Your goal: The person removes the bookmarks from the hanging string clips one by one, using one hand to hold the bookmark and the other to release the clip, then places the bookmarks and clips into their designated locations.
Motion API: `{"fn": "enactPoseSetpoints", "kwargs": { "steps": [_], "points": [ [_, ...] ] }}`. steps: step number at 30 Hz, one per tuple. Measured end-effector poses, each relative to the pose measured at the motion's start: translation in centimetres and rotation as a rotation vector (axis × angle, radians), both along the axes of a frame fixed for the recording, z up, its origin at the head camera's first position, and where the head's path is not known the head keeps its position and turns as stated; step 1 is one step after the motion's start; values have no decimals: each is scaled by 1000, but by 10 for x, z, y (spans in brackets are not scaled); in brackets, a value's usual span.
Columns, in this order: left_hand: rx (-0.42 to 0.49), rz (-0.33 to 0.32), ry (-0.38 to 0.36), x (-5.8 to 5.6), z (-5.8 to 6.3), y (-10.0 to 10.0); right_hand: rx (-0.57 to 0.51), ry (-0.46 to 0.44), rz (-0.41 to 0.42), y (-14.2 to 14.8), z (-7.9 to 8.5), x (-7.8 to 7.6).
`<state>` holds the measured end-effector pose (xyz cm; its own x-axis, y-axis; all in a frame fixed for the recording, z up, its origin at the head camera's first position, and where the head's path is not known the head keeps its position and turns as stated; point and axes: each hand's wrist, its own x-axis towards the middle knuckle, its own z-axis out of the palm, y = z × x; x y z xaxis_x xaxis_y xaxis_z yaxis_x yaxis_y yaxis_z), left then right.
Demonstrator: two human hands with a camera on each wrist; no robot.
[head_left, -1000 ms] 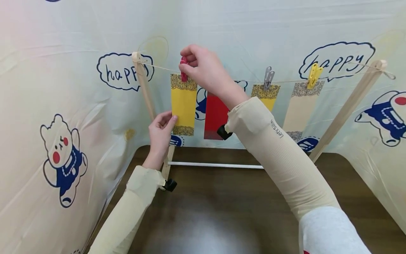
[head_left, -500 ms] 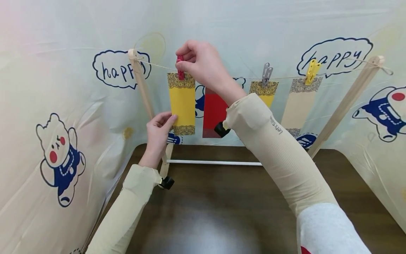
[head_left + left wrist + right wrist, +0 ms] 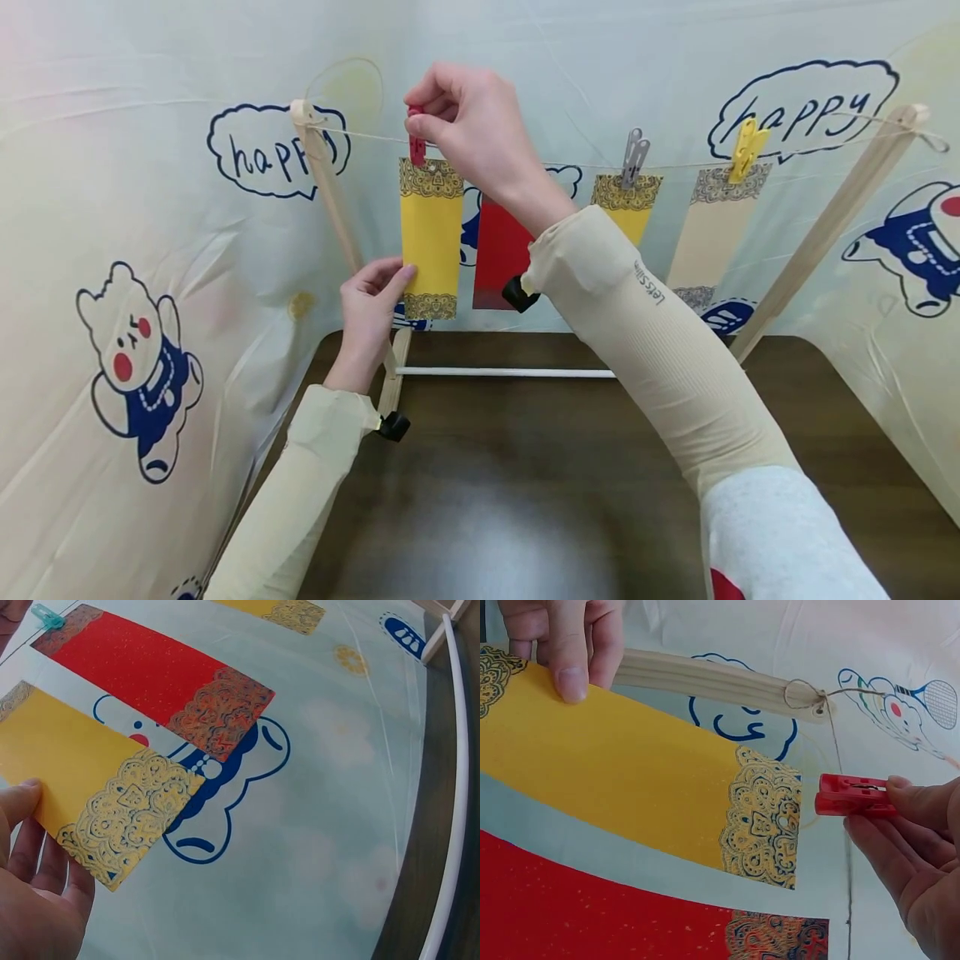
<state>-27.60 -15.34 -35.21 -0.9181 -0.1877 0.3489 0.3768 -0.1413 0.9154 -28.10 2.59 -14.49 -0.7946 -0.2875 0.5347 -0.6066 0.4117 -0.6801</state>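
Observation:
A yellow card [image 3: 431,233] with lace-patterned ends hangs upright at the left end of a string [image 3: 360,134]. My left hand [image 3: 367,312] pinches its left edge low down, thumb on the front face. Above the card my right hand [image 3: 480,125] pinches a red clothespin [image 3: 847,796] between thumb and fingers. In the right wrist view the clothespin's mouth stands just off the card's patterned top edge, beside the string. In the left wrist view the card's lower end [image 3: 135,810] is free. Beside it hangs a red card [image 3: 157,675], held by a teal clothespin [image 3: 49,616].
Further right on the string, a grey clothespin [image 3: 634,158] holds another yellow card [image 3: 628,218] and a yellow clothespin [image 3: 747,152] a beige card [image 3: 708,242]. Wooden posts [image 3: 832,225] carry the string; a white rod [image 3: 506,372] runs low between them above the dark table [image 3: 495,500].
The red clothespin has risen with my right hand, from overlapping the yellow card's top to its edge. My left hand keeps its pinch on the card. The head view has shifted slightly.

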Motion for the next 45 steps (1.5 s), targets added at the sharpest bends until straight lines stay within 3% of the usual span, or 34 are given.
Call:
{"fn": "enactPoseSetpoints", "kwargs": {
  "steps": [9,19,34,40,45],
  "points": [
    [-9,2,23,11,-4,-1,-21,66,7,-1,0,2],
    [38,52,36,21,-13,-4,-64,126,54,10,1,5],
    [-5,83,-28,52,-27,-17,-129,134,98,33,-5,14],
    [-13,110,-65,73,-40,-19,-136,144,136,38,-11,24],
    [-42,114,-39,83,-50,-16,-124,124,145,49,-18,37]
  ]
}}
